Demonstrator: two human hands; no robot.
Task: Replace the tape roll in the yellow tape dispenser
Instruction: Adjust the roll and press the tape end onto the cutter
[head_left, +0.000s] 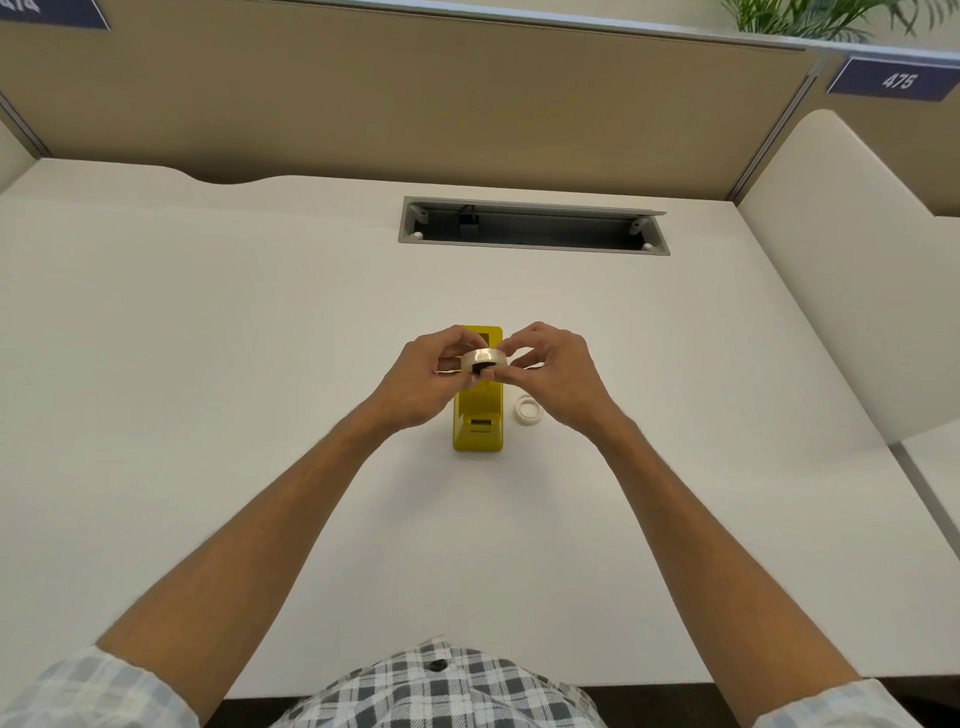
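A yellow tape dispenser stands on the white desk, its long side running away from me. Just above its far half, a roll of clear tape with a dark hub in its centre is held between both hands. My left hand pinches the roll from the left with curled fingers. My right hand pinches it from the right. A small, thin white tape ring lies flat on the desk just right of the dispenser, partly behind my right hand.
A grey cable slot is set into the desk at the back. A beige partition closes the far side, and a white side panel rises on the right. The desk's front edge runs close to my checked shirt.
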